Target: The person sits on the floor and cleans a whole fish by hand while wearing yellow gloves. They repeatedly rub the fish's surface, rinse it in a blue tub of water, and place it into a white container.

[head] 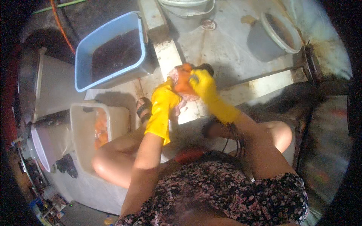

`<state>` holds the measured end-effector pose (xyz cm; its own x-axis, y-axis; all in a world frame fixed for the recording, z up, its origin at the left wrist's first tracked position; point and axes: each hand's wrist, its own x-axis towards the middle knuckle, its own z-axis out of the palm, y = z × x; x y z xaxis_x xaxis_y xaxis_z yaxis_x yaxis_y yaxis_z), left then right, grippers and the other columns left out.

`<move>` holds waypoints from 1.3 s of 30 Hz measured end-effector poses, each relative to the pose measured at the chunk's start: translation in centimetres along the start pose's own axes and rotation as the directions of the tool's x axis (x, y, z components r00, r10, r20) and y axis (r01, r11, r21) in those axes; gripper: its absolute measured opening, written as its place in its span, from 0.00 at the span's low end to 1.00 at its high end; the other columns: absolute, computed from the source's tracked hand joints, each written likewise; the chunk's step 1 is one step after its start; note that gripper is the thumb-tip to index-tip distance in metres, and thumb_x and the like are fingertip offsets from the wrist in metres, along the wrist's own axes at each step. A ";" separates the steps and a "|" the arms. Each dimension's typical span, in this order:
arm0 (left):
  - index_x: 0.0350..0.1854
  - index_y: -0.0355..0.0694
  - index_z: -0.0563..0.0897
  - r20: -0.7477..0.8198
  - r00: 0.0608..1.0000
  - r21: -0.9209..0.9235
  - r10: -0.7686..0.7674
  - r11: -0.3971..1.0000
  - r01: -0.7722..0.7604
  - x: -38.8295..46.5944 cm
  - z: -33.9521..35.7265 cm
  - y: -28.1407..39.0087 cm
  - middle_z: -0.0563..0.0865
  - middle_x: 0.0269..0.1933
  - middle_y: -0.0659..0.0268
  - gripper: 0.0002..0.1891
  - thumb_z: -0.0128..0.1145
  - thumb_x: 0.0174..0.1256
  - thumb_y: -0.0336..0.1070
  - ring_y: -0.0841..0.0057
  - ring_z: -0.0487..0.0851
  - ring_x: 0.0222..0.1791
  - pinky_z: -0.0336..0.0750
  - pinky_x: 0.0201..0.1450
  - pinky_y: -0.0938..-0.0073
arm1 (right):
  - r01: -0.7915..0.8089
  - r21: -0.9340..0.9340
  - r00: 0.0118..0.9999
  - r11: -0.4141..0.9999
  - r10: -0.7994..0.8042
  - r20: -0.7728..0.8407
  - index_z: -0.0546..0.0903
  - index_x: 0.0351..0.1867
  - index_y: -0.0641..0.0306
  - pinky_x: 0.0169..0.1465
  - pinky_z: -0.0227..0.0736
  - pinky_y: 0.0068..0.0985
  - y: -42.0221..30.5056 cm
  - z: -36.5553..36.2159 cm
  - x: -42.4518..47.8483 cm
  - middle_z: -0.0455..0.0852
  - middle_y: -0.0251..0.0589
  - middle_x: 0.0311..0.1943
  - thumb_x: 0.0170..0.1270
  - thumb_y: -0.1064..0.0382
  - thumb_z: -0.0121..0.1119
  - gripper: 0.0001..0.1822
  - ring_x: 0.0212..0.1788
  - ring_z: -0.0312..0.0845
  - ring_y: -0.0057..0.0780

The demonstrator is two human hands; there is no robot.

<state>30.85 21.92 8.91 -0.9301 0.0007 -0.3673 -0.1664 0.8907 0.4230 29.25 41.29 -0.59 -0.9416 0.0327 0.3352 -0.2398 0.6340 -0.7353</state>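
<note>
In a yellow rubber glove, my left hand (167, 99) grips the near left edge of a piece of orange and pink flesh (183, 82), perhaps fish. My right hand (202, 84), gloved alike and blurred, is closed at the right side of that flesh, over a small dark thing that I cannot name. Beneath it lies a white board (192, 110), and pale pink strips hang from the flesh onto it. A dark object (208, 68) shows just behind my right hand.
A blue tub (80, 65) of dark liquid stands at upper left. Below it a white bin (77, 132) holds orange pieces (101, 128). Grey buckets (183, 19) (263, 42) stand on the far side, beyond a white beam (271, 84). My bent knees flank the work.
</note>
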 end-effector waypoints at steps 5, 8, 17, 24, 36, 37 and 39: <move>0.78 0.46 0.74 0.068 0.998 0.009 -0.008 1.000 0.008 0.1 -0.3 1.3 0.86 0.64 0.49 0.40 0.66 0.57 0.39 0.51 0.84 0.65 0.79 0.67 0.59 | -0.126 -0.113 0.986 0.986 0.112 -0.125 0.85 0.42 0.57 0.47 0.81 0.47 2.4 1.1 -0.4 0.86 0.50 0.39 0.58 0.60 0.72 0.12 0.44 0.85 0.56; 0.74 0.45 0.77 -0.019 1.000 0.012 -0.022 1.000 0.023 0.4 1.3 -1.1 0.88 0.62 0.49 0.36 0.67 0.58 0.39 0.50 0.85 0.64 0.79 0.66 0.58 | 0.008 0.090 0.992 0.996 -0.019 0.124 0.87 0.48 0.64 0.53 0.83 0.38 -4.7 -2.5 -1.7 0.89 0.51 0.45 0.58 0.66 0.74 0.16 0.50 0.88 0.51; 0.72 0.38 0.79 0.071 0.997 -0.136 0.043 0.990 -0.033 1.0 0.3 0.8 0.86 0.66 0.48 0.37 0.72 0.53 0.33 0.55 0.85 0.66 0.79 0.68 0.62 | -0.337 -0.086 0.941 0.938 0.331 -0.076 0.86 0.50 0.61 0.53 0.81 0.40 4.9 0.0 1.5 0.91 0.50 0.45 0.59 0.56 0.75 0.20 0.47 0.88 0.49; 0.45 0.36 0.92 0.106 0.973 -0.255 0.205 0.951 -0.173 4.4 -5.3 5.3 0.91 0.42 0.41 0.20 0.71 0.48 0.37 0.49 0.91 0.49 0.83 0.52 0.59 | -0.539 0.148 0.842 0.829 0.538 0.050 0.87 0.43 0.65 0.47 0.82 0.39 0.3 -4.2 1.7 0.93 0.49 0.40 0.59 0.54 0.76 0.18 0.43 0.90 0.43; 0.60 0.35 0.87 -0.020 0.993 -0.529 0.119 0.841 -0.112 -4.3 -7.6 -0.4 0.93 0.49 0.48 0.28 0.71 0.50 0.30 0.57 0.93 0.49 0.85 0.51 0.65 | 0.026 0.149 0.981 0.988 0.004 -0.193 0.81 0.65 0.64 0.61 0.78 0.42 -5.5 -5.1 2.9 0.86 0.55 0.56 0.62 0.56 0.76 0.31 0.60 0.81 0.53; 0.61 0.35 0.86 -0.016 0.999 -0.502 0.051 0.863 -0.053 -6.0 -6.5 -1.2 0.93 0.51 0.48 0.30 0.73 0.51 0.32 0.57 0.92 0.51 0.84 0.52 0.64 | 0.147 0.011 0.983 0.989 -0.145 -0.108 0.77 0.69 0.63 0.60 0.78 0.46 -6.0 -4.9 2.6 0.83 0.56 0.56 0.61 0.55 0.75 0.35 0.60 0.80 0.57; 0.65 0.35 0.83 0.040 0.976 -0.346 -0.213 0.913 0.214 -7.5 -2.2 -3.1 0.91 0.55 0.47 0.35 0.77 0.51 0.37 0.57 0.90 0.57 0.83 0.58 0.62 | 0.081 -0.269 0.976 0.960 -0.021 0.219 0.73 0.74 0.62 0.68 0.74 0.44 -8.2 -4.0 2.1 0.79 0.59 0.66 0.65 0.53 0.72 0.38 0.66 0.76 0.58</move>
<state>37.63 18.19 12.19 -0.8594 -0.1708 -0.4820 -0.4641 0.6563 0.5949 30.16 39.19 8.50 -0.9652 -0.1505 0.2139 -0.2429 0.8191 -0.5197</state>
